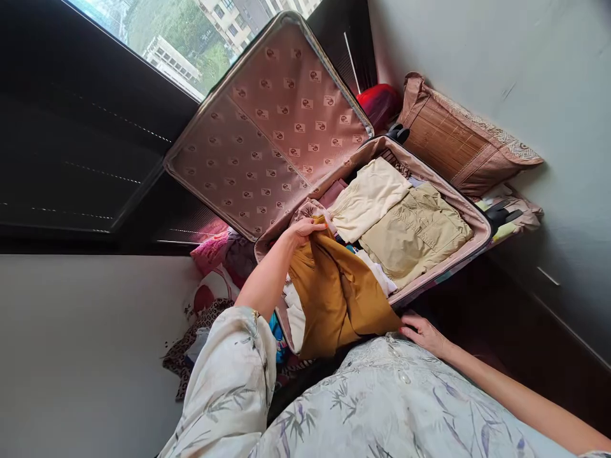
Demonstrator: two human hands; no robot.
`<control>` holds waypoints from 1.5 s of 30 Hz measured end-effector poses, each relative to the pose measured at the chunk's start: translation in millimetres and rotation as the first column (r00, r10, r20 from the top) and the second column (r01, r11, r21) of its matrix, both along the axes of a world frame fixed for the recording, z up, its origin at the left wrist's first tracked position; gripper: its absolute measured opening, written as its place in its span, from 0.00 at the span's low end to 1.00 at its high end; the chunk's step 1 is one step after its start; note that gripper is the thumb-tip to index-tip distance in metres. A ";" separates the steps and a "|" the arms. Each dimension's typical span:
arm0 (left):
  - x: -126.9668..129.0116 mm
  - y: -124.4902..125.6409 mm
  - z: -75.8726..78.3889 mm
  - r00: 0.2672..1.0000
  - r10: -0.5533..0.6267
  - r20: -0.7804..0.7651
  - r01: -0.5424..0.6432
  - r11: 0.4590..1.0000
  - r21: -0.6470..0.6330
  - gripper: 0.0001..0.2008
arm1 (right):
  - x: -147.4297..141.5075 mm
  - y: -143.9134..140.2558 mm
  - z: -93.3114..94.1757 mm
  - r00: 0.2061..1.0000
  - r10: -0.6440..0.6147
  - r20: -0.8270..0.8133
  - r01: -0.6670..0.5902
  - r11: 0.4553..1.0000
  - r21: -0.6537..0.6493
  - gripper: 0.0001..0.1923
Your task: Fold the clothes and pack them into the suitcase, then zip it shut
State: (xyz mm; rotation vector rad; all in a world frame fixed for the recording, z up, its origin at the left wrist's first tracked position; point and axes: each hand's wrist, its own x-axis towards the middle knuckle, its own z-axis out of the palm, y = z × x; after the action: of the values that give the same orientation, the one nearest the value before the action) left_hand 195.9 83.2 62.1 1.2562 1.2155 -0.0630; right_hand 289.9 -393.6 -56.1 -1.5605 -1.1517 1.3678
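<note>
An open suitcase (477, 219) lies on a bed, its lid (267, 127) with patterned pink lining propped up against the window. Inside are a folded cream garment (367, 197) and a folded khaki garment (415, 232). A mustard-brown garment (334, 296) drapes over the suitcase's near rim. My left hand (305, 229) grips its upper edge inside the case. My right hand (422, 332) holds its lower corner just outside the rim. White cloth (294, 318) shows beneath the mustard piece.
A brown woven pillow (453, 140) leans on the wall behind the suitcase, with a red bundle (379, 102) beside it. Pink and patterned fabrics (214, 267) are heaped left of the case. A window (191, 32) lies beyond the lid, and a grey wall (548, 63) on the right.
</note>
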 end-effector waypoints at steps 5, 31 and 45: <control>24.1 20.1 -11.0 0.990 -0.022 0.141 0.026 0.999 -0.026 0.19 | 0.6 -13.5 -5.1 0.999 0.020 -0.029 -0.021 1.000 -0.023 0.32; -139.7 -205.8 -2.0 0.965 -0.044 -0.259 0.230 0.615 0.754 0.14 | 39.2 92.5 125.7 0.995 0.002 0.103 -0.003 1.000 0.011 0.11; -242.3 -304.7 -12.3 0.934 0.206 -0.293 0.049 0.736 0.675 0.09 | 43.8 206.7 36.6 0.702 -0.052 0.710 0.041 0.999 0.033 0.24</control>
State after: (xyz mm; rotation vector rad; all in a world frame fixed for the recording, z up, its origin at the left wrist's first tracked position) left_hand -46.4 -221.5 49.9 1.8833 1.6890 0.2576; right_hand 333.7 -186.9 -19.5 -2.1825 -1.5396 0.6895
